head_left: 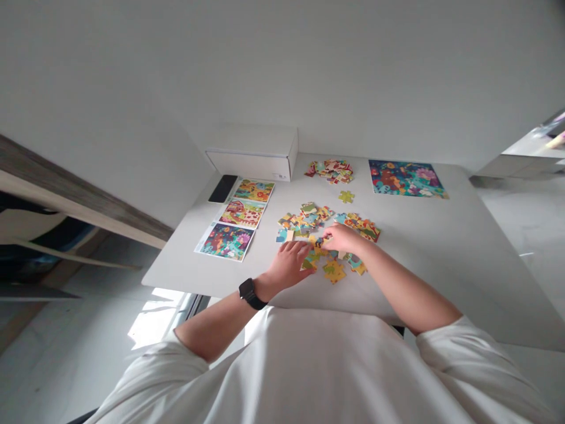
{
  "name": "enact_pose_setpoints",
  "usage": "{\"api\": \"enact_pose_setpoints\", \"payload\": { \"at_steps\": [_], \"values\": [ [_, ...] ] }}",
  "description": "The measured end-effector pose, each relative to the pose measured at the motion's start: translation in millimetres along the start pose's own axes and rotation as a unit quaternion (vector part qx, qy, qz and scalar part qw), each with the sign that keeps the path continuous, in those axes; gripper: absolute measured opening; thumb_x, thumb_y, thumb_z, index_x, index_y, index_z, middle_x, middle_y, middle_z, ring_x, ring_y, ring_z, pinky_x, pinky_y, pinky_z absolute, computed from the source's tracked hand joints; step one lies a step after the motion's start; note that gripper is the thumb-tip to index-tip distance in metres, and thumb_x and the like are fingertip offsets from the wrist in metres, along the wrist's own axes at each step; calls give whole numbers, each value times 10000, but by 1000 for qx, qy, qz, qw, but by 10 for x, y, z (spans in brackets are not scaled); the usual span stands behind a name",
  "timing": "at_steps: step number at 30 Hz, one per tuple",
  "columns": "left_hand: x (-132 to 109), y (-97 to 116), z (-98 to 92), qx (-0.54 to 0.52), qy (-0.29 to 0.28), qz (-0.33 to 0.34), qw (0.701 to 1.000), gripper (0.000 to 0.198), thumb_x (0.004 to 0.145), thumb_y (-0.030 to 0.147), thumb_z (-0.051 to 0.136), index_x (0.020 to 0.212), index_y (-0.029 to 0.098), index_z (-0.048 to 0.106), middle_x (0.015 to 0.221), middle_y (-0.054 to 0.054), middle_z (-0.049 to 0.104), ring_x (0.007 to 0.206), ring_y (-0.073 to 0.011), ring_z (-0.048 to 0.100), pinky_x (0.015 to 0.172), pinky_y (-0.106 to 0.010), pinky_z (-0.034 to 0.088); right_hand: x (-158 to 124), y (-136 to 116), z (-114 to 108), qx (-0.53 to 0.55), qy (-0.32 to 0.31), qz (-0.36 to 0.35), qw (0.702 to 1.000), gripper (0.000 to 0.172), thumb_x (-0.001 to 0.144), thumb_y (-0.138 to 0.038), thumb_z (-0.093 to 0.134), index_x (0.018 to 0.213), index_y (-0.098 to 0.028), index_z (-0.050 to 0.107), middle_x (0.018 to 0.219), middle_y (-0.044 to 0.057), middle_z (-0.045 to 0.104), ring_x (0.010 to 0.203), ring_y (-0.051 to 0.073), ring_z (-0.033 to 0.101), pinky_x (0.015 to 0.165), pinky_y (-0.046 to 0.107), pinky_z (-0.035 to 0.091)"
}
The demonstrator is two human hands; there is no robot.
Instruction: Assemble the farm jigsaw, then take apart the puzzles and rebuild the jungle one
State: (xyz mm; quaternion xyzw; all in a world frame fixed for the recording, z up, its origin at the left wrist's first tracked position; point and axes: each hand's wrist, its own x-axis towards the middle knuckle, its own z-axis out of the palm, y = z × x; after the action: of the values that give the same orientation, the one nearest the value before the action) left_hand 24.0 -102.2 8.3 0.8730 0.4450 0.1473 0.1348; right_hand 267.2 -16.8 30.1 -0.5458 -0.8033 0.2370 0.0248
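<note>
My left hand (289,264), with a black watch on its wrist, rests on the white table (441,247) with its fingers curled over loose puzzle pieces (334,270). My right hand (343,237) lies just beyond it, fingers bent and pinching a small piece among the pile of coloured puzzle pieces (309,219). The two hands nearly touch over the same cluster. Which piece each hand holds is too small to make out.
Three picture cards (241,219) lie in a row at the left, beside a black phone (223,188). A white box (253,153) stands at the back. A second heap of pieces (331,171), one green piece (346,196) and a finished puzzle (406,178) lie further back.
</note>
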Motion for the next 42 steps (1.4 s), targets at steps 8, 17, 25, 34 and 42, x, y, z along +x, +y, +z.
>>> {"api": "enact_pose_setpoints", "payload": {
  "at_steps": [8,17,25,34,42],
  "values": [
    [18,-72,160,-239,88,-100,962,792,910,186,730,1630,267,409,1244,-103,703,1081,-244,726,1008,-445,604,40,145,-80,306,-86,-74,945,216,869,-406,745,983,-224,768,935,13,791,848,193,708,810,317,544],
    [262,-198,159,-493,121,-189,840,458,812,240,790,1256,211,679,1009,-16,657,780,-122,697,684,-240,571,87,176,-151,261,-16,-84,961,251,933,-418,696,1059,-218,778,941,31,753,869,203,697,831,339,559],
    [377,-305,-59,-600,159,-223,751,420,756,378,890,1034,172,652,996,-35,711,895,-180,724,867,-364,616,162,-60,179,103,122,-132,978,185,905,-348,827,1045,-231,805,1280,120,715,1231,287,683,1113,445,531],
    [414,-354,-119,-634,136,-234,724,445,757,411,912,1017,162,650,985,-50,734,826,-143,705,816,-311,607,36,-129,141,112,146,-189,965,29,924,-248,805,952,-241,806,1209,99,708,1172,267,680,1086,451,537],
    [641,-651,-107,-411,187,-218,865,512,863,308,803,1322,223,592,951,-29,711,902,-212,723,906,-422,617,146,0,158,91,173,-93,976,189,958,-405,770,1048,-242,800,1202,114,706,1177,292,687,1079,468,549]
  ]
}}
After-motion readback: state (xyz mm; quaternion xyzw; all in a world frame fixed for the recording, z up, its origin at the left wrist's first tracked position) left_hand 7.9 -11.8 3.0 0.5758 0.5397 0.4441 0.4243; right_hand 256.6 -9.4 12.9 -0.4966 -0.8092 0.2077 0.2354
